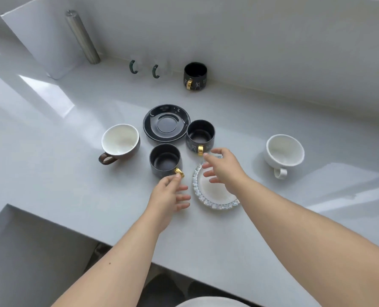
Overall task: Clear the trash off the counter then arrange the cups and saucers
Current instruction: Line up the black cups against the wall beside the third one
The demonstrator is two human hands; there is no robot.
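cups and saucers are spread loosely over the pale, glossy counter [51,173], and no trash shows on it, so i judge the clearing done and the arranging under way.

furthest left, a brown cup [120,141] with a white glazed inside stands upright, its loop handle turned toward the person. next comes the near dark cup [165,159], squat, matte and rounded, empty. the left hand [168,196] pinches its gold handle [179,172] between thumb and forefinger, the other fingers loosely curled and apart; the cup looks to be still on the counter, so i read this as a grip taken for lifting or turning. behind it lie the dark saucers [166,122], shiny, apparently two stacked, with a sunken ring at the centre made to seat a cup.

right of them a second dark cup [200,135] sits touching the saucers' rim, gold handle facing forward. the right hand [223,168] hovers spread and empty, forefinger just at that handle, likely reaching for it. beneath that hand lies a clear glass saucer [215,196] with a knobbly pressed rim. a third dark cup [195,76] waits well back by the wall. far right, a white cup [284,152] stands alone, wide and thin-lipped.

both dark cups probably belong on the dark saucers.
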